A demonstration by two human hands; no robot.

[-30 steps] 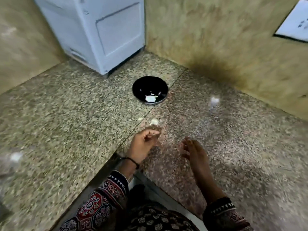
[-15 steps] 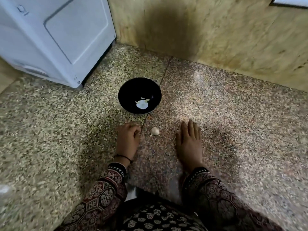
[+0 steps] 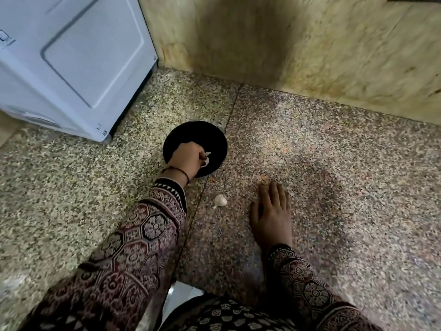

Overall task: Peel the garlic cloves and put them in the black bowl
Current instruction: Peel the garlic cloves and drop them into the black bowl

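- Head view: the black bowl (image 3: 216,137) is our landmark, sitting on the speckled counter (image 3: 334,163) just in front of the white appliance (image 3: 71,68).
- The left hand (image 3: 188,158) is down inside the bowl, fingers curled toward the pale garlic pieces (image 3: 207,160) on its floor. I cannot tell whether that grip pinches a piece or only sits beside it.
- The right hand (image 3: 272,211) lies flat on the counter, nearer than the bowl and off to its right. Its fingers are straight, so the grip is spread and holds nothing.
- One garlic clove (image 3: 220,200), by the look of it unpeeled, rests on the counter just nearer than the bowl. It lies between the two arms, apart from both hands.
- My read on handling: the clove is small and light, and firm under a dry, papery skin that should crack and flake rather than stretch.
- Its rounded back could roll or skid on this polished stone, so a pinch across the plump middle looks safest. The skin could then be worked loose from the pointed tail end.
- As I judge it, there is some garlic in the bowl, and at least this clove is left to peel.
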